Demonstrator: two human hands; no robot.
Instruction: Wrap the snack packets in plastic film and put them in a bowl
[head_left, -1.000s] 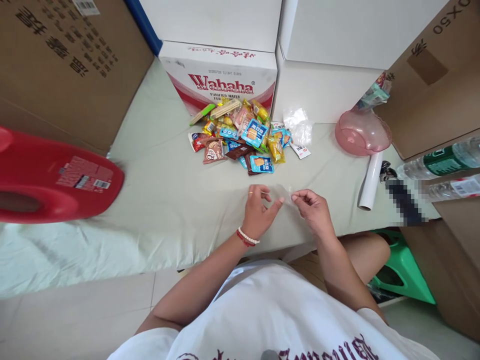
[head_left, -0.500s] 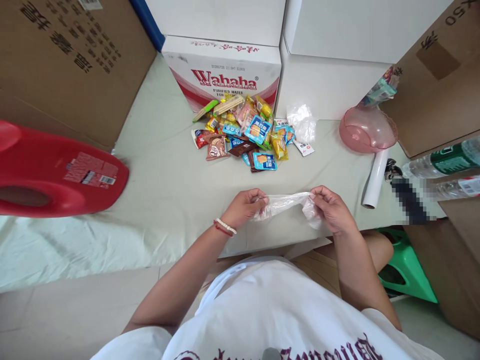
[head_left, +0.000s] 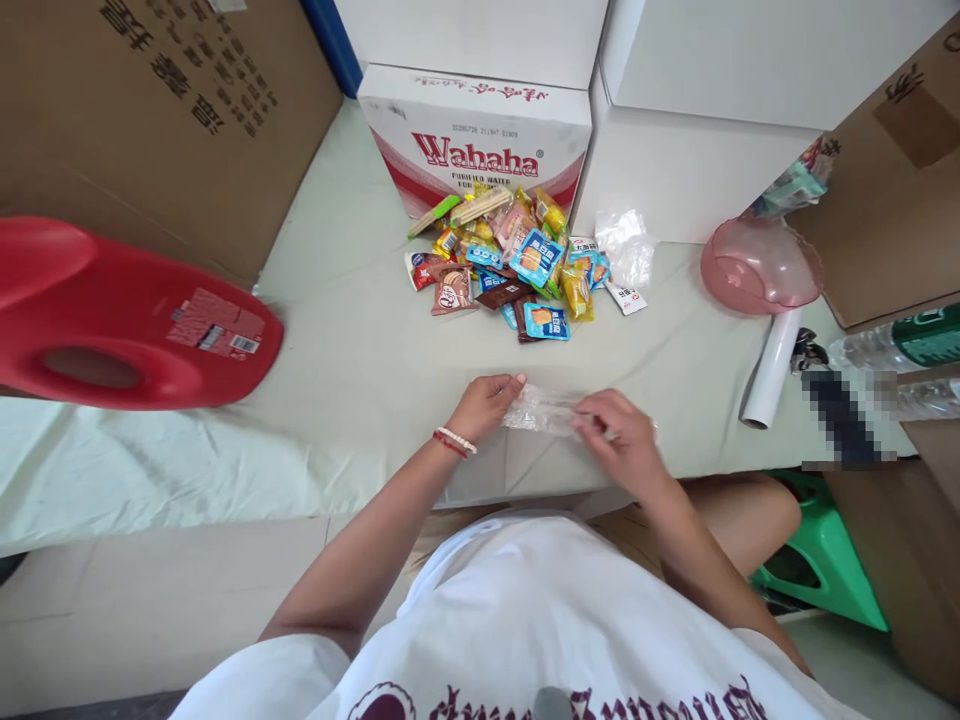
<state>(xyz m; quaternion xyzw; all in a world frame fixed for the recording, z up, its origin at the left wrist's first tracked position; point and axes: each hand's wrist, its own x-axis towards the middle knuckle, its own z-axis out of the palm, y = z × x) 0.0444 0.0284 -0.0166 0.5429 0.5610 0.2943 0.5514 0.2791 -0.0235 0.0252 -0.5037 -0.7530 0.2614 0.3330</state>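
A clear plastic bag [head_left: 546, 410] is stretched low over the front of the cloth-covered table. My left hand [head_left: 486, 405], with beaded bracelets at the wrist, pinches its left end between thumb and fingers. At the bag's right part, my right hand [head_left: 619, 435] has its fingers bent against the plastic, somewhat blurred; whether they grip it I cannot make out. Beyond both hands lies a pile of small wrapped snacks [head_left: 517, 260] in yellow, blue, brown and red packets. Another crumpled clear bag [head_left: 624, 248] rests just right of the pile.
Behind the snacks stands a Wahaha carton [head_left: 480, 150], beside white boxes [head_left: 690, 170]. A red plastic jug [head_left: 142, 320] lies at left. On the right are a pink bowl [head_left: 761, 265], a white roll [head_left: 772, 370], bottles [head_left: 930, 340] and a green stool [head_left: 832, 560].
My right hand has moved left along the clear bag, nearer my left hand, and its fingers have turned. The left hand still pinches the bag. The whole view has shifted slightly.
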